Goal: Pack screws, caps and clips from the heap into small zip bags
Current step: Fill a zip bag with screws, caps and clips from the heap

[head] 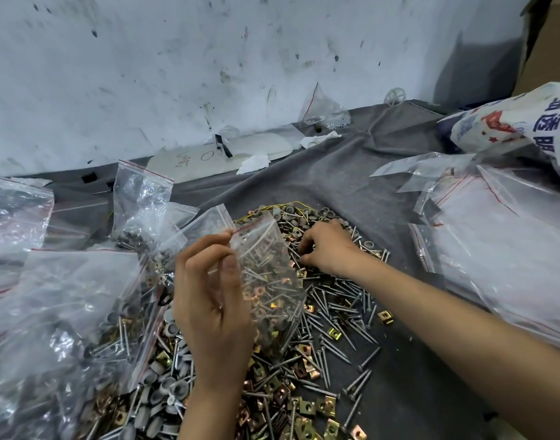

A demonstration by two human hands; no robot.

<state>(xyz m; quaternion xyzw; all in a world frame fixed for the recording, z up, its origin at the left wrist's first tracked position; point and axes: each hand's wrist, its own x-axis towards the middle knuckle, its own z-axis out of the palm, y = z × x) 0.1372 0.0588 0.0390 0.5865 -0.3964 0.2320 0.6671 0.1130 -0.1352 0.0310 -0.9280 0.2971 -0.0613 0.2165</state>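
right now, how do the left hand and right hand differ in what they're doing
The left hand is raised above the heap, while the right hand is down in it. The left hand pinches a small zip bag near its red-lined mouth. The right hand's fingers curl into the heap, and whether they grip anything is hidden. Both hands are bare.

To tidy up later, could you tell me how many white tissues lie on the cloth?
2 tissues: one at the white board's front right edge, one farther back right, before the bag by the wall. More may be hidden.
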